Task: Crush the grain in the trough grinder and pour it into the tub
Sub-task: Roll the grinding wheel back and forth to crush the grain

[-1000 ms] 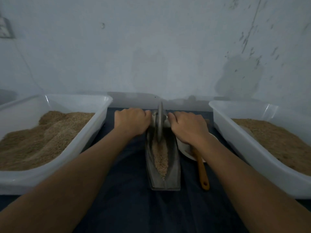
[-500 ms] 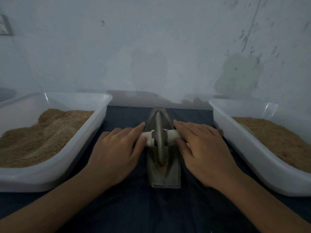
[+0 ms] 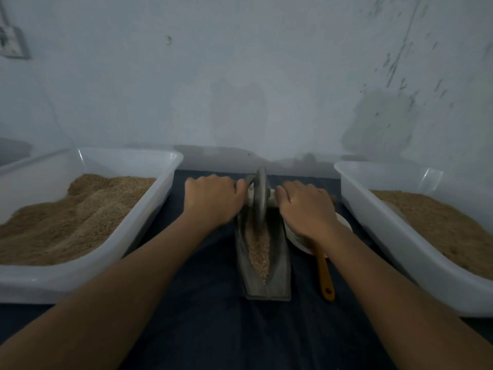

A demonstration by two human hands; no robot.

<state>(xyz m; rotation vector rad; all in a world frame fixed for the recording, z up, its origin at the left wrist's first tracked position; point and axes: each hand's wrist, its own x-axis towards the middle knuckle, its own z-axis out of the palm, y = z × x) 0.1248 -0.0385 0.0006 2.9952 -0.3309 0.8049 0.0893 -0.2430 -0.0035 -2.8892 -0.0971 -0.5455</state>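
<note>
the narrow grey metal trough grinder (image 3: 262,263) lies lengthwise on the dark blue cloth (image 3: 208,329), between two white plastic tubs. its grey metal wheel (image 3: 260,198) stands upright at the far end of the trough, on a pale axle handle. the left hand (image 3: 213,200) has its fingers curled round the axle on the wheel's left; the right hand (image 3: 306,206) grips the axle on the right. light brown grain (image 3: 257,249) fills the near part of the trough. the left tub (image 3: 170,166) and the right tub (image 3: 354,180) each hold brown grain. a white dish (image 3: 344,222) and an orange-handled utensil (image 3: 325,273) lie just right of the trough.
</note>
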